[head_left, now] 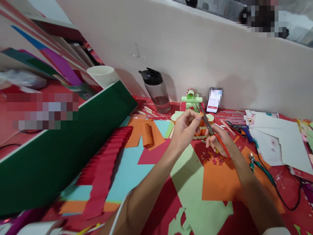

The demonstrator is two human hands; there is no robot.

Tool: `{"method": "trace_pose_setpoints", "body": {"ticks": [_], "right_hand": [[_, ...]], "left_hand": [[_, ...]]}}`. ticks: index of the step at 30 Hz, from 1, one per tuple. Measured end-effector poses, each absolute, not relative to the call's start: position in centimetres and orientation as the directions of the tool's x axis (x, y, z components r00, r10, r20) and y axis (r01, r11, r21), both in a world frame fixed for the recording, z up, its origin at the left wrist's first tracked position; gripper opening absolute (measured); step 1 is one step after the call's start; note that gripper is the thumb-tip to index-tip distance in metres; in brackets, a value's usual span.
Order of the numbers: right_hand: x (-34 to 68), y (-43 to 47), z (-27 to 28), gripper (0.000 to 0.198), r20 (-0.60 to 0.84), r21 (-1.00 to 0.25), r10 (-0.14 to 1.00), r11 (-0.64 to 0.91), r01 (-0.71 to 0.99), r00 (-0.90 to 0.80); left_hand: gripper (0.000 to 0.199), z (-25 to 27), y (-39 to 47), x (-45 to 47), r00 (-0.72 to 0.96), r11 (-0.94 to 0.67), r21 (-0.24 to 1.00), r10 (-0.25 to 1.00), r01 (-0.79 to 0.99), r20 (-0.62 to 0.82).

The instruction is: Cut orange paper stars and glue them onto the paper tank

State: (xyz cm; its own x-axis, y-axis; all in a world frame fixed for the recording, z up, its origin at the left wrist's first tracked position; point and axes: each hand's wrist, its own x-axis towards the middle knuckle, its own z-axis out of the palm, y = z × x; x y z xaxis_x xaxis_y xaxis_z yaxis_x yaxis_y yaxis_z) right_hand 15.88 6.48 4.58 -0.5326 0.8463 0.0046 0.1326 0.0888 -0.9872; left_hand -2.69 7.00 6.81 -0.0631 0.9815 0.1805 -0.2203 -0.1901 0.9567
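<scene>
My right hand (pixel 223 137) is wrapped round the handles of a pair of scissors (pixel 208 124) with red and yellow grips. Their blades point up and away, a little apart at the tips, beside the fingers of my left hand (pixel 185 126). Thumb and fingers of the left hand are pinched together; whatever they hold is too small to make out. Behind the hands stands a light-green paper model (pixel 192 99) with rolled tubes and a red star. Small red paper stars (pixel 217 161) and scraps lie below the scissors, near an orange sheet (pixel 220 184) and a pale green sheet (pixel 195 195).
A water bottle (pixel 158 93) and a phone (pixel 214 100) stand against the white partition (pixel 195 58). To the left are a long green board (pixel 73 140) and pleated red paper (pixel 104 169). At right lie a glue gun (pixel 244 131), pliers (pixel 262 168) and white card (pixel 281 137).
</scene>
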Motion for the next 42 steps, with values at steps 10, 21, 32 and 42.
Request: {"method": "trace_pose_setpoints", "body": {"ticks": [10,21,32,42], "right_hand": [[15.9,6.6,4.4,0.063,0.001,-0.988,0.844,0.082,0.127,-0.537],[15.8,6.3,5.0,0.06,0.036,-0.978,0.854,0.138,0.159,-0.519],[16.2,6.5,5.1,0.064,0.015,-0.964,0.846,0.154,0.217,-0.534],[16.5,6.5,5.4,0.074,-0.034,-0.962,0.827,0.126,0.244,-0.562]], "left_hand": [[0.027,6.9,7.0,-2.7,-0.063,-0.192,0.955,0.981,-0.226,0.183],[0.025,7.1,6.8,-2.7,-0.06,-0.175,0.956,0.984,-0.235,0.165],[0.028,7.2,6.8,-2.8,-0.082,-0.182,0.961,0.982,-0.207,0.168],[0.025,6.9,7.2,-3.4,-0.039,-0.179,0.974,0.984,-0.138,0.175]]}}
